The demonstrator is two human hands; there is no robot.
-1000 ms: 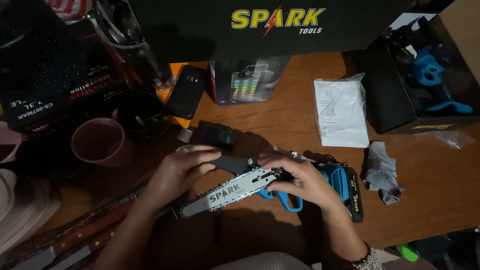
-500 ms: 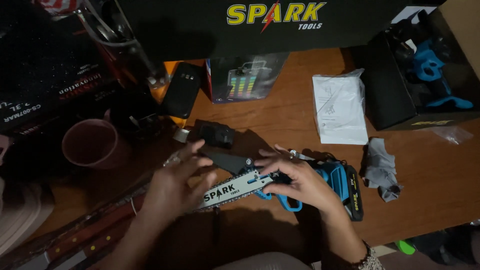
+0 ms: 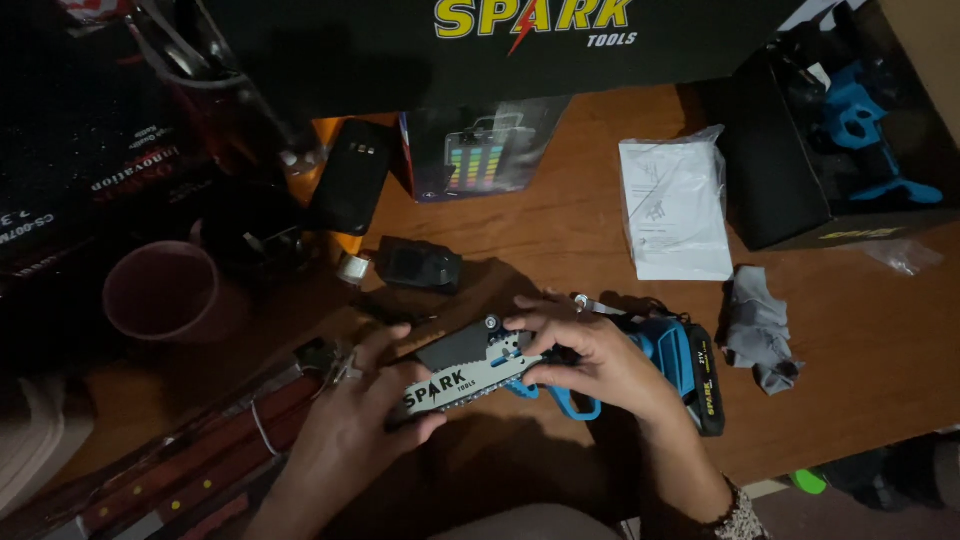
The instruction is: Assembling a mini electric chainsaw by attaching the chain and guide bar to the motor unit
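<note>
While both hands (image 3: 480,400) grip mini chainsaw (image 3: 560,375), cup (image 3: 170,295) left, rag (image 3: 758,328) right.

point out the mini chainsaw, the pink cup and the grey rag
mini chainsaw (image 3: 455,385), head view, on its pale guide bar
pink cup (image 3: 170,292), head view, on its rim
grey rag (image 3: 757,328), head view, on its middle
</note>
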